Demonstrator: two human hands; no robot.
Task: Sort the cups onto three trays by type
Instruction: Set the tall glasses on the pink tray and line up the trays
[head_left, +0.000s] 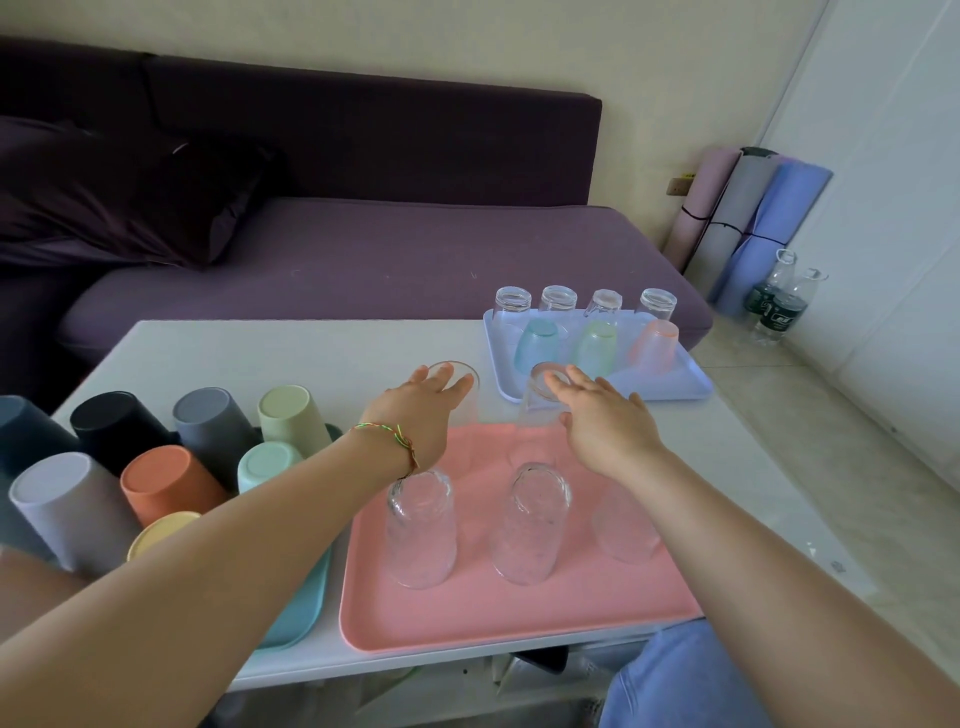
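Observation:
Two tall clear glasses stand upside down at the far edge of the pink tray (519, 618). My left hand (423, 410) rests on the left glass (467, 400) with fingers straight. My right hand (605, 423) lies over the right glass (535, 405), fingers spread. Three more clear glasses stand inverted nearer me; the middle one (530, 519) and the left one (422, 530) show fully, while my right forearm partly covers the third (623, 525). Coloured plastic cups (208, 431) fill the teal tray (306, 603) at left. Small glasses and tinted cups (597, 345) sit on the lilac tray (675, 387).
The white table (260, 353) stands in front of a purple sofa (363, 260). Rolled mats (748, 218) and plastic bottles (779, 306) stand on the floor at right. My knee in blue jeans (675, 680) is below the table's front edge.

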